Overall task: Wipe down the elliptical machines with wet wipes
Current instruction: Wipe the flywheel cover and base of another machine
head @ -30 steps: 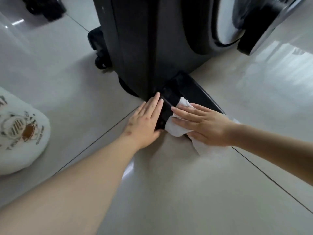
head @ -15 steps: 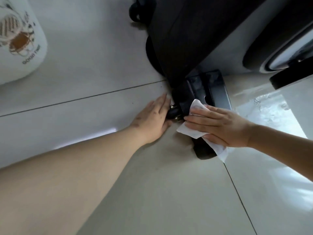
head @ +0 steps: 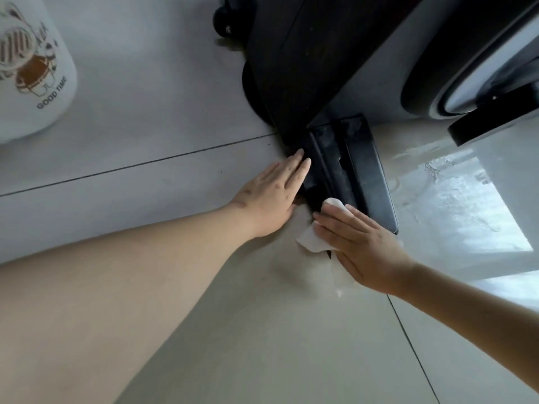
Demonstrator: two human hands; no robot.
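Under the right hand [head: 361, 243], whose fingers are pressing down straight and flat, the white wet wipe [head: 310, 242] is lying crumpled at the near end of the elliptical machine's black base foot [head: 358, 167], spilling onto the tiled floor [head: 262, 330]. Beside it, the left hand [head: 271, 196] is resting flat and empty, fingertips at the foot's edge.

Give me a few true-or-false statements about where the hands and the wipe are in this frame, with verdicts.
1. The right hand presses a white wipe onto the machine's black base plate. True.
2. The left hand holds a second wipe. False: it lies flat with straight fingers beside the base plate, holding nothing.
3. A white container printed GOOD TIME sits at the upper left. True.
4. The floor is carpeted. False: it is glossy tile.
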